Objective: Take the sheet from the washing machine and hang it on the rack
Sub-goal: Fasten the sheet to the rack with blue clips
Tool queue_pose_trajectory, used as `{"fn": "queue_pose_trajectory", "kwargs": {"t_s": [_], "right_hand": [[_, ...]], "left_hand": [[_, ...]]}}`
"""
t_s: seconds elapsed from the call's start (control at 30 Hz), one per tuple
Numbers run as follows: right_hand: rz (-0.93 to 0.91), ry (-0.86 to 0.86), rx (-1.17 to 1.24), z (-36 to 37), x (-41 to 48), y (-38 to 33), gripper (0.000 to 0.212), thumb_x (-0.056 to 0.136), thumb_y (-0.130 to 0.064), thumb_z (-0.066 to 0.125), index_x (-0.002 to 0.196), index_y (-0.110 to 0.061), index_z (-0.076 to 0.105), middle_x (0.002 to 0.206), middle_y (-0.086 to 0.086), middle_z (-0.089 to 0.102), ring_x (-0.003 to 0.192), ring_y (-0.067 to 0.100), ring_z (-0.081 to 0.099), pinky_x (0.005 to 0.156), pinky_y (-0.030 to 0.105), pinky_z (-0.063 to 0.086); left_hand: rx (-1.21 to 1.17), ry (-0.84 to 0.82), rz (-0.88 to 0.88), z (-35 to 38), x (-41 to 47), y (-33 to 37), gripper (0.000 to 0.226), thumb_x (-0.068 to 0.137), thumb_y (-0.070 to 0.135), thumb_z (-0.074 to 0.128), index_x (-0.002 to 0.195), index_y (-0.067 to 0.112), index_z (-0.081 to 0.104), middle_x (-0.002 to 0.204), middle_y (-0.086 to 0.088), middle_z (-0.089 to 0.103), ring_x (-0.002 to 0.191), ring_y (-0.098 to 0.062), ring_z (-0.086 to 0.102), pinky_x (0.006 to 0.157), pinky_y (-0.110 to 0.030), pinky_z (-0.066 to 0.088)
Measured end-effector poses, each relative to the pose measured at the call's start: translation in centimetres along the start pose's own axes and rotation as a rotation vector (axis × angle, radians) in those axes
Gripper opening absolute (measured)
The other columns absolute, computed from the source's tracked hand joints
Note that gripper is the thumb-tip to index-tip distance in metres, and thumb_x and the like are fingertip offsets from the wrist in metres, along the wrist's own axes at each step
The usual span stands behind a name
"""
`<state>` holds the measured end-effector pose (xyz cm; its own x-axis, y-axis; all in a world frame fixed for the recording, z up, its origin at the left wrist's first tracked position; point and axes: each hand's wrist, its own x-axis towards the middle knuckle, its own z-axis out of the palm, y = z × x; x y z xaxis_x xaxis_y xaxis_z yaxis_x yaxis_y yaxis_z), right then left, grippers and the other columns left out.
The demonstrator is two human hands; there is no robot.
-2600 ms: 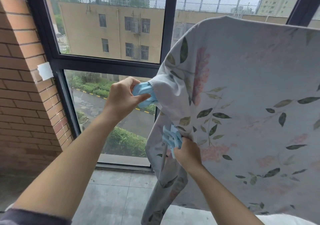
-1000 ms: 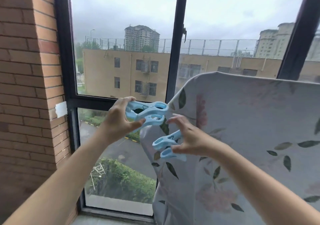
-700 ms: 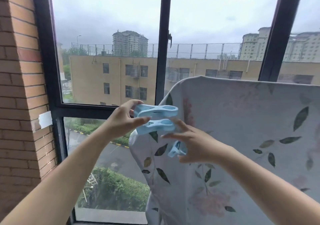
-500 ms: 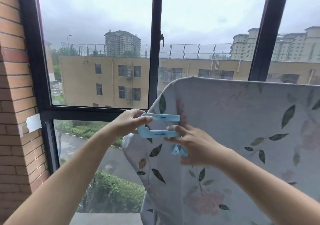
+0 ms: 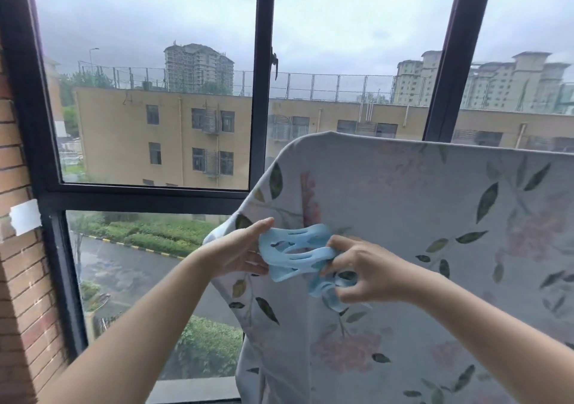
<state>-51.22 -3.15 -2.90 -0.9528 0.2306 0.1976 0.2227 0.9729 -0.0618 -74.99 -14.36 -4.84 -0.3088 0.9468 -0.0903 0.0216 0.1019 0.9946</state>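
Two pale blue clothes pegs sit pinched between your hands: your left hand has its fingers stretched nearly straight along the pegs' left end, and your right hand curls its fingertips round their right end, with a further peg tucked loosely under its palm. A moment ago your hands were apart, each with its own pegs; now they meet over the same pair, so you look to be sorting one out or passing it across, which I judge means pinning comes next. The floral sheet is already draped over the rack, whose bar is hidden beneath the smooth top fold. It hangs flat and taut across the right, printed with green leaves and faded pink blossoms, its left edge falling in loose folds before the window.
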Motion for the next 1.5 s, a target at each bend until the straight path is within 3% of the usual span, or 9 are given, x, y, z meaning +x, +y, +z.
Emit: {"fn": "queue_pose_trajectory", "kwargs": {"t_s": [0.1, 0.2, 0.37, 0.57, 0.8, 0.97, 1.13, 1.4, 1.5], "right_hand": [[0.047, -0.077, 0.016, -0.7, 0.2, 0.7, 0.036, 0.067, -0.039, 0.054, 0.098, -0.034, 0.072, 0.093, -0.012, 0.047, 0.083, 0.007, 0.054, 0.077, 0.035, 0.049], [0.073, -0.205, 0.033, -1.9, 0.6, 0.6, 0.026, 0.074, -0.029, 0.063, 0.098, -0.031, 0.074, 0.088, -0.013, 0.048, 0.082, 0.007, 0.053, 0.076, 0.026, 0.047], [0.091, -0.365, -0.018, -2.8, 2.0, -0.1, 0.029, 0.073, -0.034, 0.060, 0.098, -0.033, 0.073, 0.083, -0.012, 0.046, 0.074, 0.008, 0.051, 0.070, 0.030, 0.047], [0.121, -0.400, -0.015, -2.6, 2.3, 0.0, 0.030, 0.069, -0.038, 0.058, 0.094, -0.036, 0.073, 0.082, 0.000, 0.057, 0.067, 0.016, 0.053, 0.060, 0.034, 0.046], [0.098, -0.329, 0.018, -4.7, 5.7, -1.5, 0.024, 0.079, -0.025, 0.064, 0.100, -0.025, 0.075, 0.086, -0.017, 0.067, 0.066, 0.001, 0.055, 0.060, 0.020, 0.044], [0.059, -0.282, -0.007, -5.6, 7.6, -2.5, 0.023, 0.077, -0.028, 0.064, 0.098, -0.028, 0.075, 0.093, -0.020, 0.063, 0.082, 0.000, 0.058, 0.073, 0.023, 0.049], [0.003, -0.260, 0.019, -4.7, 7.4, -2.4, 0.024, 0.076, -0.028, 0.062, 0.097, -0.032, 0.074, 0.090, -0.017, 0.052, 0.085, -0.004, 0.052, 0.073, 0.019, 0.044], [-0.081, -0.083, 0.165, -4.4, 5.3, -1.0, 0.028, 0.076, -0.026, 0.063, 0.101, -0.031, 0.074, 0.101, -0.008, 0.053, 0.095, 0.009, 0.055, 0.089, 0.032, 0.047], [-0.147, 0.023, 0.125, -4.3, 4.6, -0.3, 0.036, 0.074, -0.031, 0.062, 0.109, -0.033, 0.071, 0.105, -0.012, 0.052, 0.102, 0.008, 0.054, 0.092, 0.032, 0.047]], "left_hand": [[0.284, 0.613, 0.080, -1.8, 0.8, -2.0, 0.033, 0.094, 0.035, 0.050, 0.084, 0.007, 0.062, 0.090, -0.017, 0.067, 0.072, -0.028, 0.061, 0.065, -0.035, 0.051], [0.403, 1.006, 0.014, -5.6, 1.6, -5.5, 0.037, 0.085, 0.042, 0.057, 0.103, 0.009, 0.053, 0.111, -0.014, 0.055, 0.099, -0.033, 0.055, 0.086, -0.043, 0.048], [-0.204, 0.327, -0.334, -5.8, 3.1, -9.0, 0.073, 0.086, 0.068, 0.043, 0.134, 0.013, 0.043, 0.138, -0.007, 0.048, 0.128, -0.028, 0.044, 0.101, -0.054, 0.031], [-0.501, 0.695, 0.181, -8.7, 3.1, -7.4, 0.014, 0.091, 0.012, 0.058, 0.101, 0.011, 0.068, 0.100, -0.009, 0.068, 0.084, -0.020, 0.063, 0.071, -0.029, 0.053], [-0.353, 1.038, 0.514, -16.0, -2.6, 5.1, 0.024, 0.094, 0.014, 0.053, 0.072, 0.021, 0.060, 0.073, 0.006, 0.056, 0.064, -0.007, 0.051, 0.059, -0.020, 0.046], [-0.227, 1.093, 0.463, -18.3, -3.1, 7.7, 0.014, 0.094, 0.014, 0.052, 0.094, 0.013, 0.066, 0.079, 0.000, 0.059, 0.080, -0.019, 0.054, 0.076, -0.034, 0.049], [-0.113, 0.976, 0.301, -16.9, -2.6, 5.3, 0.015, 0.095, 0.011, 0.048, 0.096, 0.018, 0.061, 0.077, -0.001, 0.055, 0.062, -0.016, 0.048, 0.053, -0.023, 0.044], [0.551, 1.141, 0.140, -10.6, -1.7, 2.5, 0.044, 0.086, 0.027, 0.059, 0.126, 0.010, 0.051, 0.129, -0.017, 0.050, 0.118, -0.033, 0.047, 0.098, -0.042, 0.041], [0.395, 0.791, 0.287, -5.8, -3.0, 4.6, 0.043, 0.089, 0.047, 0.054, 0.114, 0.012, 0.054, 0.109, -0.011, 0.062, 0.093, -0.025, 0.059, 0.080, -0.036, 0.047]]}}
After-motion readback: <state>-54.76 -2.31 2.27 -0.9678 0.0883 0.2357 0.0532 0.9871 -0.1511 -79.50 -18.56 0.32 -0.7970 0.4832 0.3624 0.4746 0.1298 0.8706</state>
